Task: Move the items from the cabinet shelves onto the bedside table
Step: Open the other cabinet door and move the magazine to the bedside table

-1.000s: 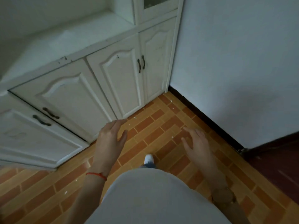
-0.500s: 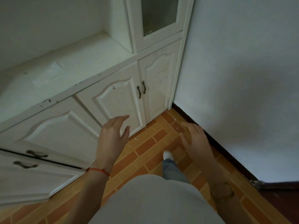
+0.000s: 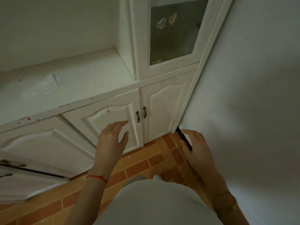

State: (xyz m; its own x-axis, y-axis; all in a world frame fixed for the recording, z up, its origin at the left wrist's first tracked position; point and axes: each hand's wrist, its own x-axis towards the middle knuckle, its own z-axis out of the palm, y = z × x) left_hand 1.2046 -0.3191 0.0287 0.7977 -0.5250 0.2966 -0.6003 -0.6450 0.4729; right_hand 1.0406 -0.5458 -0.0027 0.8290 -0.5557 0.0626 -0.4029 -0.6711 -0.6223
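Both hands risen, left hand (image 3: 112,140) nearer cabinet doors (image 3: 123,117), right hand (image 3: 197,148) empty

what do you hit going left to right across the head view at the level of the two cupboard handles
lower left cupboard door → left handle → right handle → lower right cupboard door → white wall

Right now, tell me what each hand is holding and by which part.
Nothing is held. The left hand hangs open in front of the closed lower cabinet doors, and the right hand is open and empty beside the wall.
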